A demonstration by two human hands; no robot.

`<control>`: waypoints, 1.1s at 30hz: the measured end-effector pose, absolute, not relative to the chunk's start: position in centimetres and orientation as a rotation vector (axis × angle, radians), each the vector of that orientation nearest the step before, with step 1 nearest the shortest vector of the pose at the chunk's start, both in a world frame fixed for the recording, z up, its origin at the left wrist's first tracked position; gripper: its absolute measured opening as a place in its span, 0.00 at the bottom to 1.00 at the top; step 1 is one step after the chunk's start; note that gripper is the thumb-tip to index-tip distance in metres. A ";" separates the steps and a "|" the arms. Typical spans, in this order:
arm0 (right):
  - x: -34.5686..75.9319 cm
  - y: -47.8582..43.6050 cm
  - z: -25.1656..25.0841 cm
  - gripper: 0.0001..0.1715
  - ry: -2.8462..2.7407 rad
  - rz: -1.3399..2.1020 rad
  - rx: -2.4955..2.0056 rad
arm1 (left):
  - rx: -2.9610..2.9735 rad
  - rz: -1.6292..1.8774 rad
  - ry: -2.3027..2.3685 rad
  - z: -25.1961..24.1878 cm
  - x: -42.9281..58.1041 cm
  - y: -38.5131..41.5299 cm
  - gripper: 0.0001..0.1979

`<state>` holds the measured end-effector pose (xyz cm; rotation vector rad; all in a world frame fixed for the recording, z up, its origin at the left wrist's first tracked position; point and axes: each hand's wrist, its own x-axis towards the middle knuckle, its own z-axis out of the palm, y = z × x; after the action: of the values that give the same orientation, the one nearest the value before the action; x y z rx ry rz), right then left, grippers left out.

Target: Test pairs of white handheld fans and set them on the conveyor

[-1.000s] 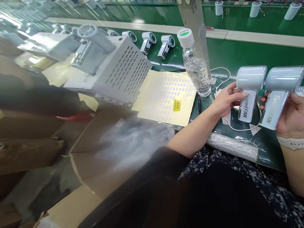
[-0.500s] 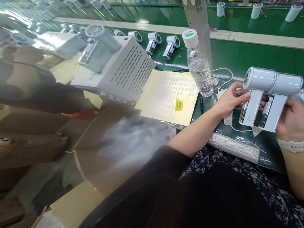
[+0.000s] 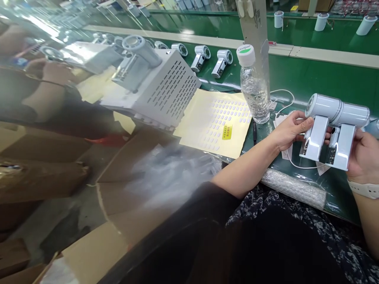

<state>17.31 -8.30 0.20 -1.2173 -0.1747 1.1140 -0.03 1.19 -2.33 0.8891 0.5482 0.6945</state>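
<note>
Right of the water bottle (image 3: 255, 92), both hands (image 3: 291, 130) (image 3: 365, 154) grip glossy handheld fans (image 3: 319, 122) (image 3: 348, 132), likely light and slippery, best held by their handles (image 3: 316, 140) (image 3: 345, 148)

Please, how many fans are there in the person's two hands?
2: left fan in the left hand, right fan in the right hand. I see no sign of another hidden there.
</note>
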 end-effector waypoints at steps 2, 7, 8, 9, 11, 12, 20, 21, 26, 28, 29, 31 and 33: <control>17.3 -8.4 0.4 0.18 -0.168 1.121 -1.240 | 0.888 0.692 0.554 -2.2 -0.1 1.1 0.44; 17.2 -8.9 1.1 0.20 -0.171 1.102 -1.239 | 0.895 0.687 0.578 -1.7 -0.3 1.1 0.43; 17.1 -9.0 1.2 0.19 -0.196 1.083 -1.233 | 0.902 0.683 0.577 -1.7 -0.4 1.2 0.43; 17.1 -9.1 1.3 0.19 -0.236 1.066 -1.223 | 0.914 0.675 0.571 -1.6 -0.5 1.4 0.42; 17.0 -9.3 1.3 0.17 -0.352 1.039 -1.191 | 0.955 0.651 0.552 -1.6 -0.6 1.6 0.41; 17.0 -9.3 1.2 0.16 -0.413 1.017 -1.174 | 0.979 0.637 0.537 -1.7 -0.6 1.8 0.39; 18.8 -10.3 0.4 0.43 -0.853 0.624 -1.318 | 1.430 0.918 0.338 -4.4 0.7 2.7 0.37; 19.0 -10.6 0.4 0.46 -0.972 0.569 -1.312 | 1.534 1.025 0.300 -4.6 0.8 2.7 0.34; 19.7 -11.2 0.5 0.44 -1.490 0.254 -1.040 | 1.898 1.509 0.206 -5.0 0.7 3.0 0.19; 20.1 -10.8 0.3 0.43 -1.567 0.161 -0.992 | 1.979 1.629 0.168 -5.4 0.8 3.3 0.18; 20.3 -10.7 0.1 0.43 -1.599 0.133 -0.990 | 2.006 1.676 0.126 -5.6 0.9 3.4 0.16; 20.7 -10.6 0.0 0.50 -1.649 0.106 -1.014 | 2.050 1.688 0.053 -5.7 0.9 3.6 0.13; 21.0 -11.3 0.2 0.62 -1.704 0.052 -1.056 | 2.052 1.541 0.044 -5.3 0.5 3.4 0.20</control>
<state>20.99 -11.27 0.21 -1.0557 -1.7037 0.0521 0.46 3.37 -5.26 2.0523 0.0436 1.5406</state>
